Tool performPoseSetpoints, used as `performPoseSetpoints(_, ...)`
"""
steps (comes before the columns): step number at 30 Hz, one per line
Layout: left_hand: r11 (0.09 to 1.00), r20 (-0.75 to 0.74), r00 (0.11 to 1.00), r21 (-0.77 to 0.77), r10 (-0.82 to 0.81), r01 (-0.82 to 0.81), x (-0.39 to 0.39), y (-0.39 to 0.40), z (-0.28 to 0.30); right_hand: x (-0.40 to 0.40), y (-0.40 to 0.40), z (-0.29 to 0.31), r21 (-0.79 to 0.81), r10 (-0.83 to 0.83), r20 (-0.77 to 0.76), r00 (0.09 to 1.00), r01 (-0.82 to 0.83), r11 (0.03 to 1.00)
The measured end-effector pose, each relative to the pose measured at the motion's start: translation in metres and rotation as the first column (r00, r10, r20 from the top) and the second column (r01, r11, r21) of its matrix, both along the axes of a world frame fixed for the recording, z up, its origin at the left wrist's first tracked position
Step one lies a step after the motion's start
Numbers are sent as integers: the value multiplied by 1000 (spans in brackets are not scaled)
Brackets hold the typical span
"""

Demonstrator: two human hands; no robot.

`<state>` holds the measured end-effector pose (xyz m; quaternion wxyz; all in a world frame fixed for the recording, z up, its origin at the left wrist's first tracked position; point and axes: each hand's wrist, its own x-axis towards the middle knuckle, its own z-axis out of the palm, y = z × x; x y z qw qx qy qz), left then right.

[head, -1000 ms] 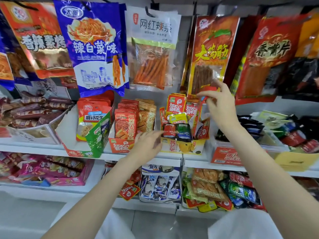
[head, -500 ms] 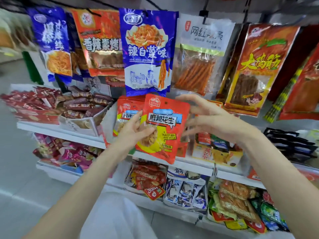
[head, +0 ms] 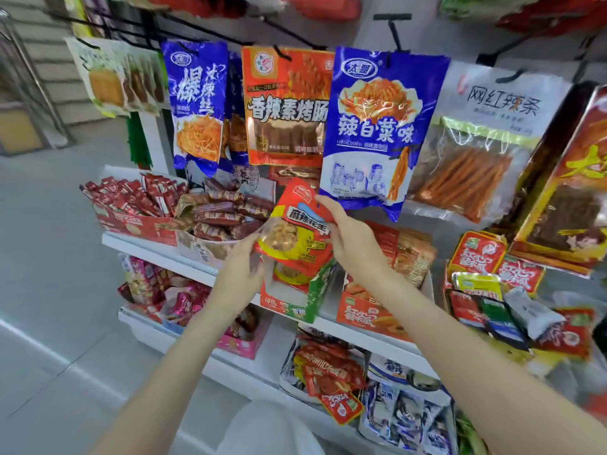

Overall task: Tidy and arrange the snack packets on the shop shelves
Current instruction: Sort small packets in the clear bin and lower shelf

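Holding a red peanut packet (head: 300,231) above its green display box (head: 297,295), bare shelf edge just below.
Left hand (head: 239,270) grips its lower-left corner; right hand (head: 353,239) pinches the right edge, fingers curled.

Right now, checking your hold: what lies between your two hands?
The head view shows the red peanut packet between left hand and right hand.

Red peanut packet (head: 297,224) (clear window, seemingly tilted) above its green-red display box (head: 295,298).
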<state>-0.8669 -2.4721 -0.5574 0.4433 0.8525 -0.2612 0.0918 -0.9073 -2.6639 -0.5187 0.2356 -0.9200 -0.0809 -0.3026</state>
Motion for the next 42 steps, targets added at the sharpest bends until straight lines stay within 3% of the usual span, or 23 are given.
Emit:
performPoseSetpoints(4, 999, -2, 1000, 44, -31, 31, 9, -8, -7, -3, -19, -9, 38, 2, 2, 1000, -2, 999)
performPoseSetpoints(8, 991, -22, 1000, 135, -16, 19, 16, -13, -14, -3, -20, -8, -125, 29, 20, 999, -26, 992)
performPoseSetpoints(12, 993, -33, 999, 112, 42, -38, 14, -15, -14, 20, -4, -17, -252, -112, -238, 965, 50, 966)
performPoseSetpoints(16, 991, -51, 998, 135, 29, -22, 17, -13, -15, 47, 0, -19, -85, -104, -440, 892, 74, 994)
performPoseSetpoints(18, 990, -55, 998, 140, 33, -25, 18, -13, -15, 53, -5, -20, -136, -112, -509, 853, 49, 989)
performPoseSetpoints(21, 990, -39, 999, 142, 29, -23, 18, -13, -16, 52, -11, -23, -230, -165, -444, 881, 65, 971)
performPoseSetpoints(26, 989, -8, 998, 141, 57, -55, 16, -15, -19, 8, -20, -20, -24, -146, -279, 949, 145, 989)
performPoseSetpoints(31, 989, 232, 968, 88, 98, -121, -3, -31, -15, -62, -56, -19, 71, -229, -243, 942, 253, 965)
performPoseSetpoints(38, 989, 315, 938, 59, -145, 133, -57, -108, -9, -142, -129, -5, 81, -445, -292, 846, 486, 870)
performPoseSetpoints(42, 965, 281, 924, 109, -260, 238, -73, -155, -21, -134, -182, -5, -62, -530, -497, 687, 581, 812)
